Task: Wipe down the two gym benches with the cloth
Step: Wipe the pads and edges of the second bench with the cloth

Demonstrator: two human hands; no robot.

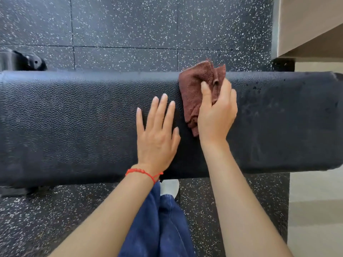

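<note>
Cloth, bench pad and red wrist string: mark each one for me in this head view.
cloth [193, 91]: head view, on the folded brown fabric left of the thumb.
bench pad [74, 117]: head view, on bare black upholstery left of the hands.
red wrist string [141, 171]: head view, on the cord across the left wrist.

We see everything through one wide-angle head-worn view that looks steeply down from close above, its frame crossed from side to side by the black pebbled-vinyl padded gym bench [74, 117], with the black white-speckled rubber floor [130, 25] beyond and beneath it.
</note>
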